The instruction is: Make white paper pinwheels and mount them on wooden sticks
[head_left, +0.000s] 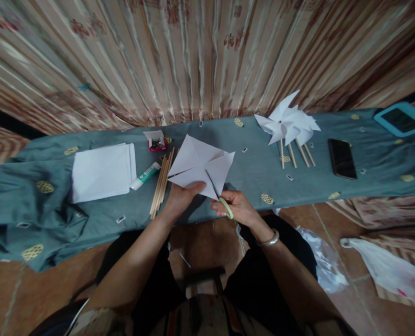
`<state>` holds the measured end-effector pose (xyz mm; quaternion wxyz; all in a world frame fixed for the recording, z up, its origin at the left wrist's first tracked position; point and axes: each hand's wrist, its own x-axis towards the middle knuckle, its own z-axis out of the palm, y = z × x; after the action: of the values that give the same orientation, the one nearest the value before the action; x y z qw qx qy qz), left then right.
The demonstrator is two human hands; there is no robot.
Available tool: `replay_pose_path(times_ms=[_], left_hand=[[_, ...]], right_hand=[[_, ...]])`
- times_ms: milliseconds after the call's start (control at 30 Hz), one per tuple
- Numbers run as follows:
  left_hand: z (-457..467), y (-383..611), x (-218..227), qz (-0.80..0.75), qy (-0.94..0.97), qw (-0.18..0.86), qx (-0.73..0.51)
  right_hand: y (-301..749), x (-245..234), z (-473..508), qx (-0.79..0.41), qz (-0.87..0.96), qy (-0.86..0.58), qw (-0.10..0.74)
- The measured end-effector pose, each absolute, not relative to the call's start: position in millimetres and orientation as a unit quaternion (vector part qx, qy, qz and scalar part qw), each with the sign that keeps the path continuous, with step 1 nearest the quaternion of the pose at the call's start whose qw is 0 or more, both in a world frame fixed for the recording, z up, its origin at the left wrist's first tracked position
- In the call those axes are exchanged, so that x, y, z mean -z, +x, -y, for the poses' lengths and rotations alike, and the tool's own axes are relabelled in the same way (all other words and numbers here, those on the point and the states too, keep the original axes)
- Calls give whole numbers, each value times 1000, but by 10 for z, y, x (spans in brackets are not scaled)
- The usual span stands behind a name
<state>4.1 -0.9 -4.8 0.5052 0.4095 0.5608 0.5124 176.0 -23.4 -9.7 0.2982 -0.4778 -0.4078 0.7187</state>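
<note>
A white square sheet of paper point(190, 158) is raised over the cloth-covered table, with slits running from its corners toward the middle. My left hand point(186, 198) grips its near left edge, thumb on top and fingers hidden beneath. In my right hand point(235, 205) is a pair of scissors point(226, 208) with a pale green handle. Their dark blades lie in the slit at the sheet's near right corner, pointing to the centre. Just left of the sheet, thin wooden sticks point(159, 186) lie in a bunch, close to my left hand.
A stack of white paper point(100, 172), a green-and-white glue tube point(146, 175) and a small red box point(156, 142) of pins are on the left. Several paper pinwheels point(287, 121), a phone point(342, 158) and a blue-framed tablet point(403, 119) occupy the right. Plastic bags point(389, 266) lie on the floor.
</note>
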Motion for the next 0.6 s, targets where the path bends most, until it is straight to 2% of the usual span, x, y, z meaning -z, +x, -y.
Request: replay_pose_path(times_ms=[600], left_hand=[[4,42,33,-578,409,487,-512]], right_hand=[[1761,137,240,-706,437,-474,292]])
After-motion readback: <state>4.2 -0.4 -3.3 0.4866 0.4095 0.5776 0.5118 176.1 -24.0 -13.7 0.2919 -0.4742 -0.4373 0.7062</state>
